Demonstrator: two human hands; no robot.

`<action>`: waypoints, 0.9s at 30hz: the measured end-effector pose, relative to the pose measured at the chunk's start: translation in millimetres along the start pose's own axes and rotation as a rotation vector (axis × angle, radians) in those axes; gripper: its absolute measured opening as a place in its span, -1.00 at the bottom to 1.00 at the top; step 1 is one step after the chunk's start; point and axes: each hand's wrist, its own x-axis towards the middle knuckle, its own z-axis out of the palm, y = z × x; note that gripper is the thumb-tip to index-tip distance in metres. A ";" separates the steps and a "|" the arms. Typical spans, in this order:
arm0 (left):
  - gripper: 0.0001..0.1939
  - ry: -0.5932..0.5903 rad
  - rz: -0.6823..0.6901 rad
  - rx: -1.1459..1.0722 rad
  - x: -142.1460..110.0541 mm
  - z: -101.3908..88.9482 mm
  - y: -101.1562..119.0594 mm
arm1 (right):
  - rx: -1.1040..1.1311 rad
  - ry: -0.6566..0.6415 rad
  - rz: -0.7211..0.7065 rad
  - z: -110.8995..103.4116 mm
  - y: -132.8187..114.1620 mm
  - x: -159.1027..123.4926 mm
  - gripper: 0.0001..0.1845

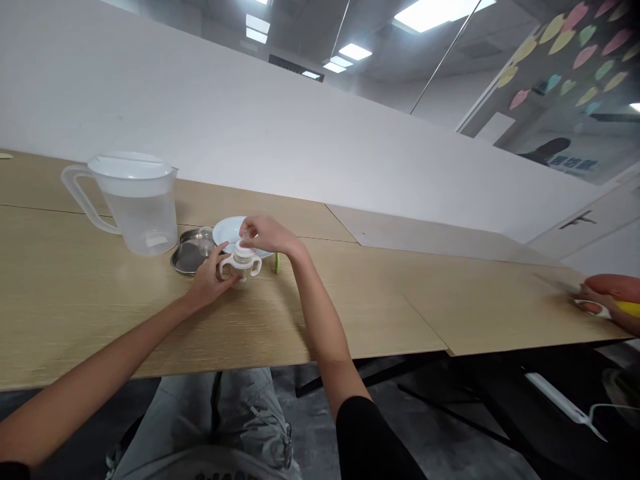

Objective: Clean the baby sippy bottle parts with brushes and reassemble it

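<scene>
Two grips at one two-handled cup, near the front middle of the worktop. Left grip clamped on the lower body from the side, with thumb and fingers around it; right grip closed at the white top, with one small clear part at the fingertips, too small to make out fully. Two white handles on the cup, one to each side, and the cup upright or nearly so.

Just behind the cup, one pale bowl, partly hidden by the hands. To its right, one green item, mostly hidden. Left of the cup, one metal tray with one clear round piece inside. Further left, one large translucent pitcher with one handle and one lid.

At the far right, one hand of another person, near one white item with a reddish centre, one large orange-red item and one yellow item. Below the worktop, one white power strip.
</scene>
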 end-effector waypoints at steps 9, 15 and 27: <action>-0.17 -0.006 -0.015 -0.036 -1.5 -0.8 3.6 | -0.095 -0.025 -0.047 0.5 -2.0 -3.2 -0.85; -0.20 -0.009 -0.022 -0.055 -1.6 -1.0 4.6 | -0.206 -0.063 -0.093 -1.2 -4.5 -9.2 -0.76; -0.21 0.001 0.002 -0.025 -2.3 0.3 2.1 | -0.293 -0.035 0.012 0.9 -13.4 -13.1 -0.80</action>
